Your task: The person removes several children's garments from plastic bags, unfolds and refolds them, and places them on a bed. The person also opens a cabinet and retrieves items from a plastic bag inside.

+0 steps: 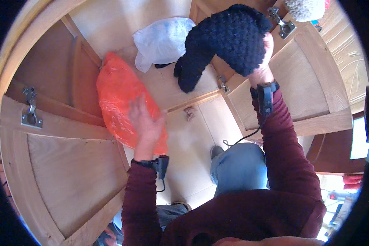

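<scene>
A bulging orange plastic bag (117,94) lies along the left side of the cupboard, its near end at the front edge. Over its right side is my left hand (145,123), fingers spread and a little blurred; whether it presses on the bag I cannot tell. My right hand (267,53) is up at the right, closed on a dark chunky-knit piece (229,39), with most of the fingers hidden behind it. The knit hangs over the cupboard floor, one end drooping to the left. Behind that end sits a white plastic bag (164,41), partly covered by the knit.
Wooden cupboard doors stand open on the left (69,176) and right (291,82), with metal hinges. A fluffy cream item (305,9) is at the top right. A small crumpled brownish thing (190,113) lies on the tiled floor before the cupboard, near my bent knee (242,168).
</scene>
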The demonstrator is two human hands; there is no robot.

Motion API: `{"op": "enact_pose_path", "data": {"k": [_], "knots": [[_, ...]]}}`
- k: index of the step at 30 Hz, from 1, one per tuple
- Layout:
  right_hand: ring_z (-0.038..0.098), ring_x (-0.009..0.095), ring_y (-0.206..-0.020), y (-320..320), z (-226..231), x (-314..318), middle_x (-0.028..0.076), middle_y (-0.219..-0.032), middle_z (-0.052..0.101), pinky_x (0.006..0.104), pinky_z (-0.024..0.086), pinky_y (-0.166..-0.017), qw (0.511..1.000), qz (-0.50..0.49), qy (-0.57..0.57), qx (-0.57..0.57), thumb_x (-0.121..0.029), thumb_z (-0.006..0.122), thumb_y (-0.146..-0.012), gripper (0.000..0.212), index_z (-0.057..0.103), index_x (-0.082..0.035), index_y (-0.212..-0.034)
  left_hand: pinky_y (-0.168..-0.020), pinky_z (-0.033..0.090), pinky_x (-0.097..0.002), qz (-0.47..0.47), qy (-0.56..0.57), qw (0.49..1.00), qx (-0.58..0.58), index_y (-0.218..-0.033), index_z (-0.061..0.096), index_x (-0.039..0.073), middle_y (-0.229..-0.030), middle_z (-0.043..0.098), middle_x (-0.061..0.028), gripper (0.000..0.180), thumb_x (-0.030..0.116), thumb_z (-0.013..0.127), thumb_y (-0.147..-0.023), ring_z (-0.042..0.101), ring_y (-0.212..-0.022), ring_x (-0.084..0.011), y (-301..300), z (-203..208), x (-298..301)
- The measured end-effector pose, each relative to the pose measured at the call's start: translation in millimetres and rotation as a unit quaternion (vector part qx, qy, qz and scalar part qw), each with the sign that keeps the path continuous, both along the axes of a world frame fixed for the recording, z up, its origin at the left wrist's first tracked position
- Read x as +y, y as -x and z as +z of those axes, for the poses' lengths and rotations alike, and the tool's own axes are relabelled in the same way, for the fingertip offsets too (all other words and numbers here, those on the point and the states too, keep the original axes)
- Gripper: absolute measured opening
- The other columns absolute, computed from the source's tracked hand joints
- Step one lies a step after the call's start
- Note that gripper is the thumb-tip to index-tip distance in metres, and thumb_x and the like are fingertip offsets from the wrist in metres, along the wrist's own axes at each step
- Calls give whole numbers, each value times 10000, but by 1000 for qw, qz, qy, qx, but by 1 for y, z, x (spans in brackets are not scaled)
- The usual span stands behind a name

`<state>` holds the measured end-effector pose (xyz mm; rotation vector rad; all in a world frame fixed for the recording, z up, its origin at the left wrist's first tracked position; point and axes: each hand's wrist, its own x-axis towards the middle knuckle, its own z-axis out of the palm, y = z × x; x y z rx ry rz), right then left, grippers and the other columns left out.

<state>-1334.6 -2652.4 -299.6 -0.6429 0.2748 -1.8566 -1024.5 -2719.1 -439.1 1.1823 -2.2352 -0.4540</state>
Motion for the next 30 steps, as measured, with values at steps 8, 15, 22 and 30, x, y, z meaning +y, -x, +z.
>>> {"op": "enact_pose_path", "data": {"k": [8, 15, 22, 30], "knots": [[542, 322, -1003, -44, 56, 33, 173, -1126, 557, 438, 393, -916, 994, 66, -64, 58, -306, 540, -759, 477, 531, 16, -1111, -904, 382, -407, -130, -352, 909, 184, -1162, 482, -12, -1074, 563, -177, 563, 241, 679, -699, 511, -1044, -313, 75, 15, 31], [584, 254, -919, -20, 81, 35, 107, -1025, 615, 390, 428, -877, 967, -41, -215, 129, -300, 562, -810, 362, 579, -26, -1047, -925, 388, -372, -77, -604, 586, 535, -1221, 435, 8, -1191, 509, -106, 474, 330, 416, -875, 504, -1065, -245, 7, 48, -16], [596, 211, -902, -28, 96, 38, 97, -1041, 610, 344, 452, -859, 945, -1, -249, 210, -211, 523, -851, 293, 568, 0, -1049, -984, 327, -409, -160, -628, 576, 497, -1285, 389, 77, -1277, 447, -81, 593, 503, 249, -897, 432, -1153, -267, -26, 84, -32], [619, 193, -816, -42, 115, 45, 141, -949, 612, 295, 509, -779, 949, 38, -182, 256, -23, 510, -809, 220, 517, 58, -1014, -997, 306, -428, -224, -657, 477, 538, -1304, 371, 102, -1312, 413, -79, 643, 567, 242, -878, 400, -1185, -278, -36, 107, -19]]}}
